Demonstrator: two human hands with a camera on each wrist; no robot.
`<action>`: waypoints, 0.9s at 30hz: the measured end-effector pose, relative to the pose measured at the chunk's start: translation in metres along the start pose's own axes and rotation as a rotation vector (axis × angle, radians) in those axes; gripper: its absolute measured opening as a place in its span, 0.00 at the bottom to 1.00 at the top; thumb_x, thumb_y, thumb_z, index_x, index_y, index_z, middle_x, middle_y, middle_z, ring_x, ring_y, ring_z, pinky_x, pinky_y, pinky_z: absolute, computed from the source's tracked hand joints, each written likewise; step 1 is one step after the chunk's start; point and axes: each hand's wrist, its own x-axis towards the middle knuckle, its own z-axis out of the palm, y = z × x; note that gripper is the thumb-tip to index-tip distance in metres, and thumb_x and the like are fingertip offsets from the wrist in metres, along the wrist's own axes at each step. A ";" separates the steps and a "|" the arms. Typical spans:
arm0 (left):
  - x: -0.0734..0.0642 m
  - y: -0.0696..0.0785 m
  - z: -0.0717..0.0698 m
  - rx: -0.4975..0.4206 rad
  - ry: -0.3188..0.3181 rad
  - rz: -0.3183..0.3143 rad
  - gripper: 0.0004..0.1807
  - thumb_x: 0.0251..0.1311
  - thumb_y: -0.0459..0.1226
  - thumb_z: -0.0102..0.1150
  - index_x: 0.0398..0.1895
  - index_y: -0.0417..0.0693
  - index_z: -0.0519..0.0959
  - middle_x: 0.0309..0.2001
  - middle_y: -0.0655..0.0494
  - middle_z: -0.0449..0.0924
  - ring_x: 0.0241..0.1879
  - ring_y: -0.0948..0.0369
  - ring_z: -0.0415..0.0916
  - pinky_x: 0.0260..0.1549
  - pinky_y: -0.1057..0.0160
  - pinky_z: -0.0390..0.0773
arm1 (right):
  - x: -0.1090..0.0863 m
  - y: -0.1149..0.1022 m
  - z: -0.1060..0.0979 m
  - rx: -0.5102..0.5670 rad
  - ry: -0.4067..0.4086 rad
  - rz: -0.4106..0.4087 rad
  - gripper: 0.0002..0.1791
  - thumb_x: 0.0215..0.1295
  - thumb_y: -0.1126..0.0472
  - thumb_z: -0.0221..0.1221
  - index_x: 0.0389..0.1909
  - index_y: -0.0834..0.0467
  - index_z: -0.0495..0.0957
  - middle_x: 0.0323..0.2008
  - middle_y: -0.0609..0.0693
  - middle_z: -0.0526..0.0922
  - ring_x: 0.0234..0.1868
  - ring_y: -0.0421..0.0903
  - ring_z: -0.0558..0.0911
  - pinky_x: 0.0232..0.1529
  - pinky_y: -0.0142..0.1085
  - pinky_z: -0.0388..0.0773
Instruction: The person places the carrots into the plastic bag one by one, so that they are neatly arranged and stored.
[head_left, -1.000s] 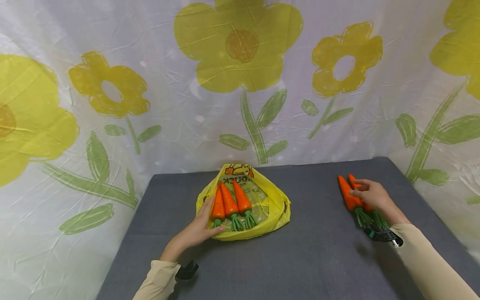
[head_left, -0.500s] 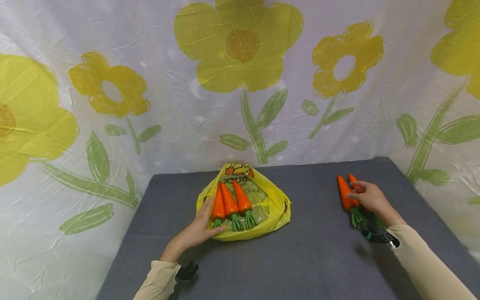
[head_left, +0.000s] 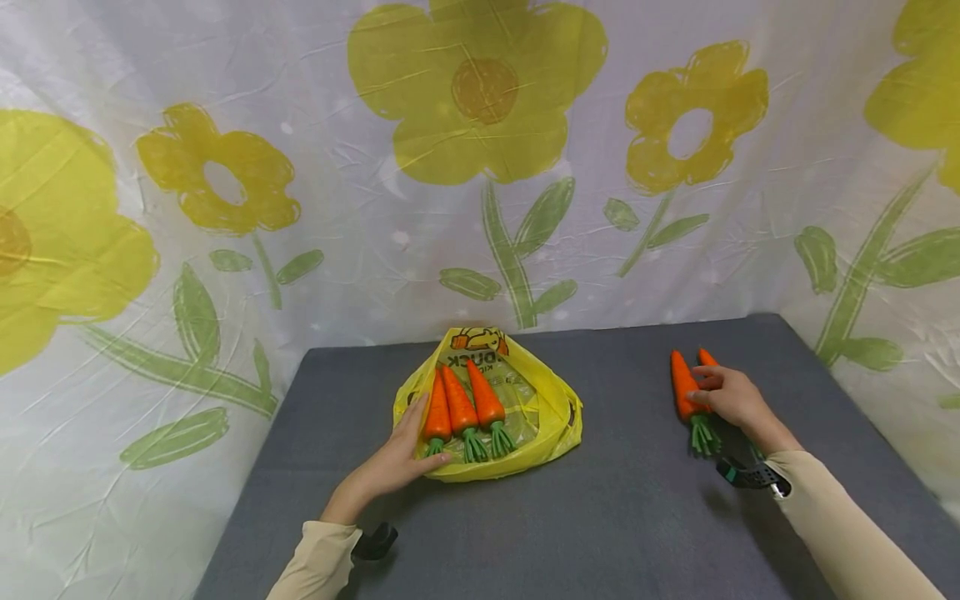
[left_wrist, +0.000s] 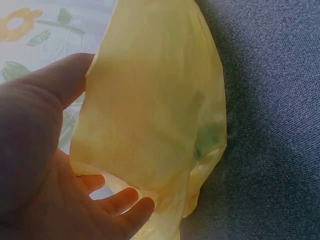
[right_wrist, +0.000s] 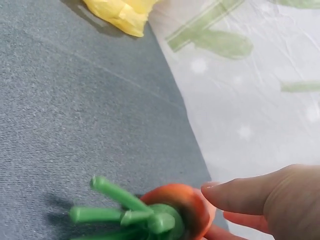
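A yellow plastic bag (head_left: 551, 446) lies with its mouth spread, three orange carrots (head_left: 460, 398) with green tops inside it. My left hand (head_left: 393, 458) rests against the bag's left side, fingers extended and thumb across the front rim. In the left wrist view the bag wall stands between that thumb and the loosely bent fingers. At the right, my right hand (head_left: 735, 400) pinches a carrot (head_left: 682, 379) near its thick end. The right wrist view shows its green top (right_wrist: 160, 222) and the thumb on its side. Another carrot (head_left: 707, 357) lies mostly hidden behind the right hand.
A dark grey cloth covers the table (head_left: 585, 533). Behind and beside it hangs a pale curtain (head_left: 390, 250) printed with yellow flowers. A stretch of table separates the bag from the carrots on the right.
My right hand has moved slightly left, and the pinched carrot has shifted left with it, away from the other carrot. My left hand and the bag stay put.
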 end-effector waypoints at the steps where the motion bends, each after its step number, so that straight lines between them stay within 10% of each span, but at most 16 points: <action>1: 0.000 0.000 0.000 0.003 0.000 -0.001 0.58 0.63 0.52 0.63 0.80 0.46 0.32 0.80 0.37 0.31 0.79 0.39 0.31 0.72 0.33 0.49 | 0.000 0.000 0.001 0.000 -0.002 -0.003 0.34 0.69 0.58 0.59 0.70 0.72 0.61 0.60 0.77 0.71 0.54 0.69 0.76 0.46 0.49 0.79; 27: -0.001 0.001 0.001 0.006 -0.009 0.013 0.59 0.64 0.53 0.62 0.80 0.46 0.30 0.81 0.40 0.31 0.79 0.40 0.31 0.72 0.33 0.47 | 0.003 0.003 0.016 0.100 -0.085 0.006 0.38 0.71 0.52 0.58 0.71 0.73 0.58 0.64 0.80 0.66 0.50 0.61 0.82 0.46 0.47 0.84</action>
